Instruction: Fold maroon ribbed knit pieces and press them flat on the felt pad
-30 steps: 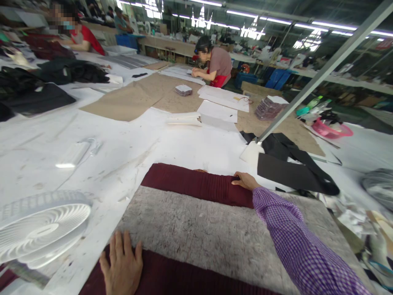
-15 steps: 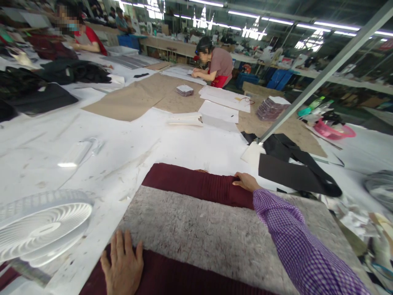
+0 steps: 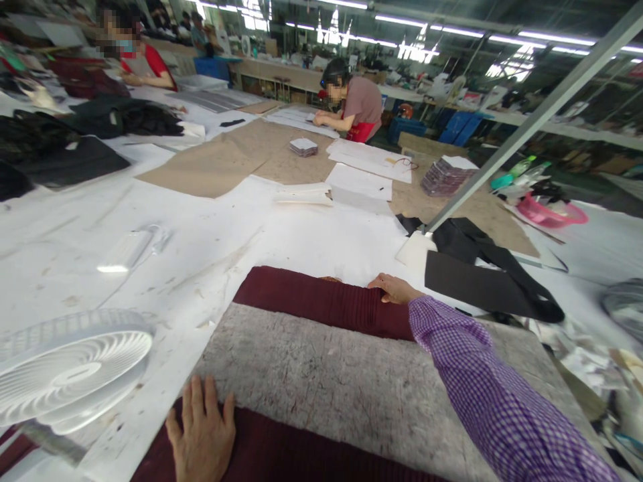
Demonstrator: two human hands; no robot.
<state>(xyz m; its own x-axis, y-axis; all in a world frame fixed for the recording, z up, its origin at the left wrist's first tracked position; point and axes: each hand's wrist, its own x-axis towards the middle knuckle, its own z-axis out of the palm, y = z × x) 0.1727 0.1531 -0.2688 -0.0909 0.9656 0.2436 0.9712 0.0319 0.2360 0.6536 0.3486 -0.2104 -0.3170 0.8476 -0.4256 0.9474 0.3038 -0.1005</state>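
Observation:
My left hand (image 3: 203, 432) lies flat with fingers spread at the lower left. It rests on the near maroon fabric (image 3: 281, 445) and overlaps the edge of a mottled grey board (image 3: 321, 361). A second strip of maroon fabric (image 3: 296, 292), pleated towards its right part, lies along the board's far edge. My right hand (image 3: 396, 289) is on this far strip, right of the closest pleats, its fingers curled at the far edge and its thumb on top. The purple checked sleeve (image 3: 462, 355) covers part of the board and the strip's right end.
A white fan (image 3: 75, 375) stands at the left. Beyond the board are a slanting metal pole (image 3: 502, 127), black fabric pieces (image 3: 467, 274), a pink basket (image 3: 552, 211) and a brown sheet (image 3: 211, 161). Two people work across the table.
My right hand has moved a little left along the far maroon strip, its fingers reaching further over the pleats. My left hand stays flat in the same place.

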